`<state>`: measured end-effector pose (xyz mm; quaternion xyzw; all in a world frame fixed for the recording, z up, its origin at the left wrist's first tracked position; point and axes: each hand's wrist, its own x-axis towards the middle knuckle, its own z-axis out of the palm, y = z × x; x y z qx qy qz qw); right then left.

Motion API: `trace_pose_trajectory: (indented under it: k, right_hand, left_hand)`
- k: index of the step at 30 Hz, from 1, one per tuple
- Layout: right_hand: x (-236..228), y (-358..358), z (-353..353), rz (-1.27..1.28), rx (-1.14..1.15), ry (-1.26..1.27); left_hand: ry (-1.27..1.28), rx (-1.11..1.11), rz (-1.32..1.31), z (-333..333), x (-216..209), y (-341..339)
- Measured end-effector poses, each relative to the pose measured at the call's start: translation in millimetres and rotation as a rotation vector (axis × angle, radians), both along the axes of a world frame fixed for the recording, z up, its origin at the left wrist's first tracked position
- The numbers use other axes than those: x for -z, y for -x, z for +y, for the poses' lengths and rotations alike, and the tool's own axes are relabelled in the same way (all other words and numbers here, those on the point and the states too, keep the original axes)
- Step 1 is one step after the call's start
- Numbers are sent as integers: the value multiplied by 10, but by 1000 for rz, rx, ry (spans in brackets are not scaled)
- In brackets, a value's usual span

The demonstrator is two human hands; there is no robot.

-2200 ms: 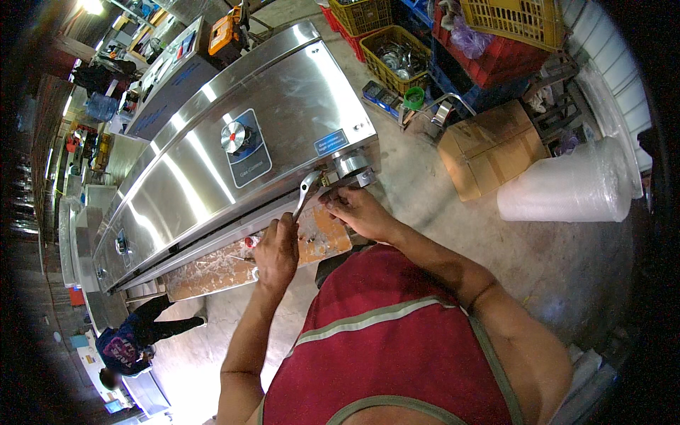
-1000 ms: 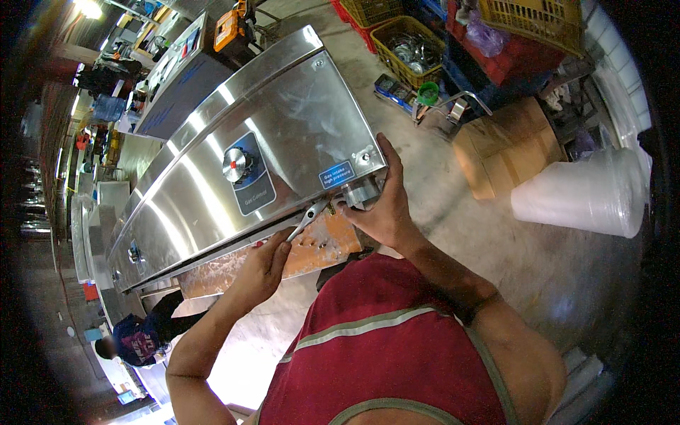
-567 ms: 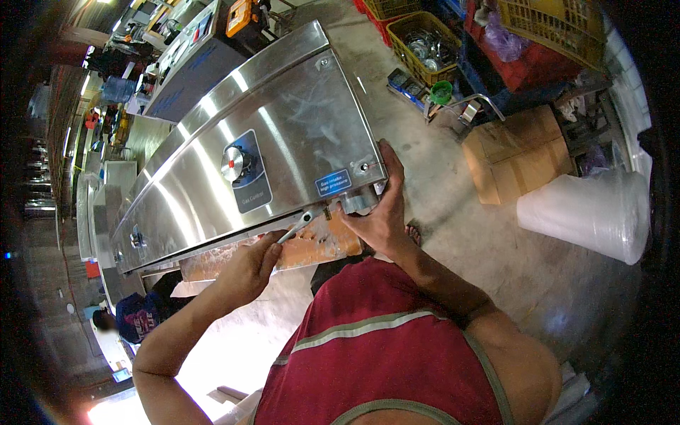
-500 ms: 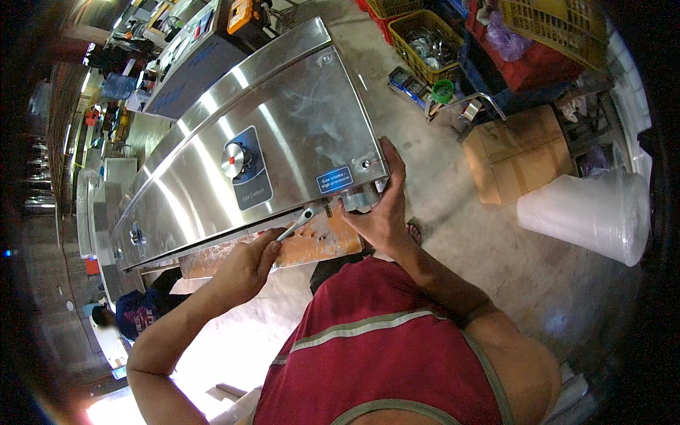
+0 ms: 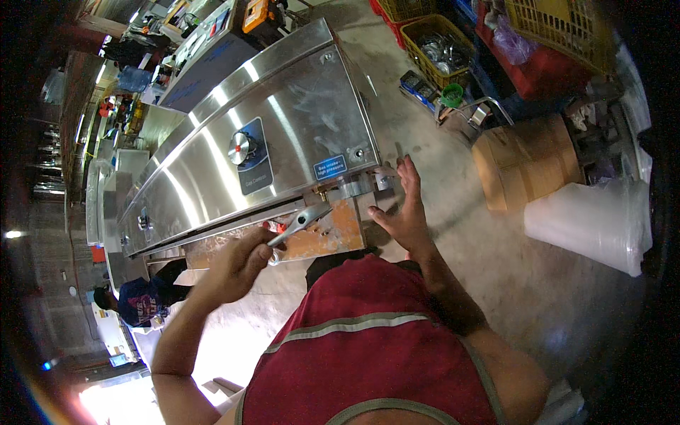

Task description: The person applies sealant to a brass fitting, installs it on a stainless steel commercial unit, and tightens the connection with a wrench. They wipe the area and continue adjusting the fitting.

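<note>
A long stainless steel gas appliance panel (image 5: 304, 106) slants across the middle of the view, with a round control knob (image 5: 241, 148) and a small blue label (image 5: 330, 167) on its face. My left hand (image 5: 243, 261) is closed around the handle of a ratchet wrench (image 5: 303, 219), held below the panel's lower edge. Just above the wrench head, a brass fitting (image 5: 322, 195) sticks out under the panel. Beside it is a metal foot-like cylinder (image 5: 355, 186). My right hand (image 5: 406, 218) is off the panel's near right corner, its fingers spread and holding nothing.
Under the panel lies a worn orange-brown board (image 5: 340, 230). A cardboard box (image 5: 528, 163) and a clear plastic-wrapped roll (image 5: 591, 223) stand on the right. Yellow crates (image 5: 439, 49) with metal parts are at the back right. Another person (image 5: 142, 301) is at the far left.
My right hand has let go of the panel's corner and opened to the right. My left hand has drawn the ratchet wrench down, away from the panel's edge.
</note>
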<state>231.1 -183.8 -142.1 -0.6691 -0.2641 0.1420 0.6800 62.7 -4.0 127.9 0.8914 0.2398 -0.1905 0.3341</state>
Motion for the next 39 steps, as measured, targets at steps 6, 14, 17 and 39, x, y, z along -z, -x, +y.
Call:
trace_pose_trajectory:
  k: [6,14,17,39]
  right_hand:
    - [35,175,10,33,99,1]
    - [-140,389,40,86,350,58]
    - [-162,461,93,63,392,29]
    - [-246,557,166,84,380,28]
  left_hand:
    - [-34,-111,-236,170,1119,497]
    - [-128,12,-285,555,1181,314]
    - [-227,98,-335,628,1150,248]
    - [-439,131,-328,589,1042,54]
